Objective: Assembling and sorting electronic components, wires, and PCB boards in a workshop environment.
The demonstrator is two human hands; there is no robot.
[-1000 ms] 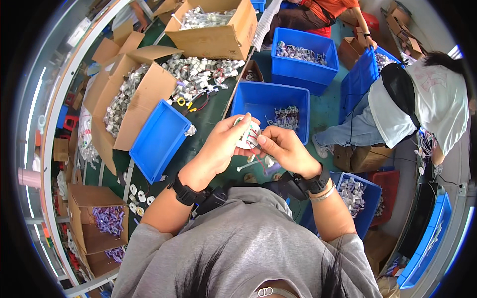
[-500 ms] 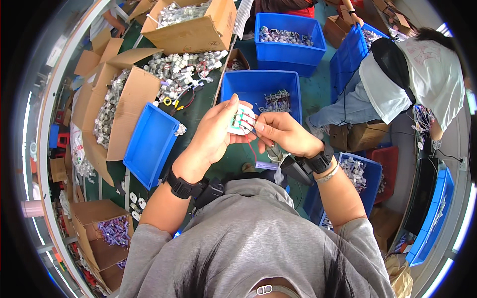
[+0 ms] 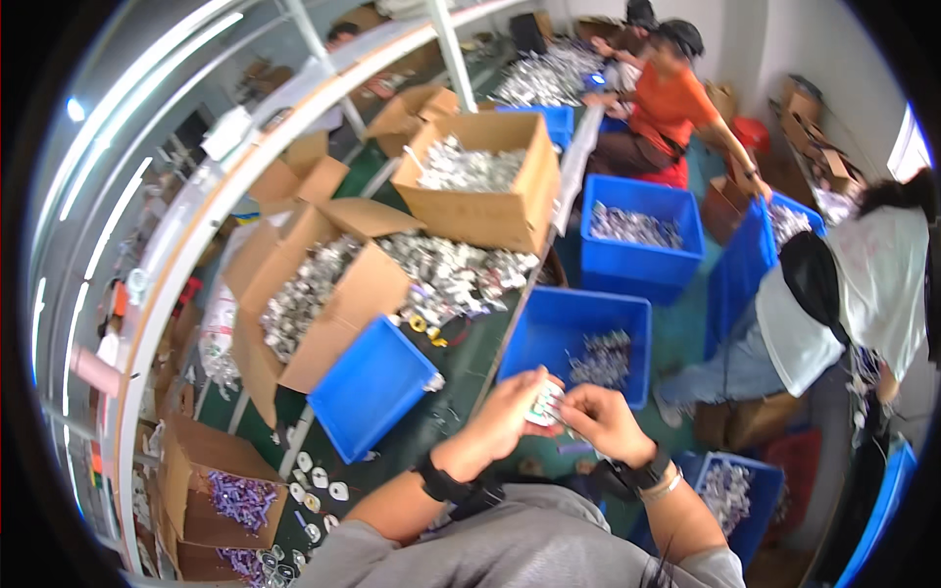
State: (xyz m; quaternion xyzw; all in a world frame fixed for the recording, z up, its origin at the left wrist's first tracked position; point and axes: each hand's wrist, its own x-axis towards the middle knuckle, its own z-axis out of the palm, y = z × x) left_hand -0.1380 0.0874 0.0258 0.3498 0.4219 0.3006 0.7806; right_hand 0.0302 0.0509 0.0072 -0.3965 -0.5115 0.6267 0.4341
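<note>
My left hand (image 3: 498,419) is closed around a small round white part with a circuit board (image 3: 545,404), held up in front of me. From the right, my right hand (image 3: 610,423) meets it with thumb and forefinger pinched at the thin wires on its face; the wires are blurred here. A purple cylinder (image 3: 574,448) shows faintly below my hands. Just beyond them stands a blue bin (image 3: 529,328) with a heap of small white-and-grey parts (image 3: 601,361) inside.
On the green bench at left are a tilted blue tray (image 3: 368,392), open cartons (image 3: 338,323) of parts and a carton (image 3: 191,490) with purple cylinders. More blue bins (image 3: 637,269) stand on the floor. A person (image 3: 814,314) bends at the right; another in orange (image 3: 667,108) sits farther back.
The view has tilted up and turned, so more of the bench and the people at the back show. My hands sit lower in the picture, still together at the white part.
</note>
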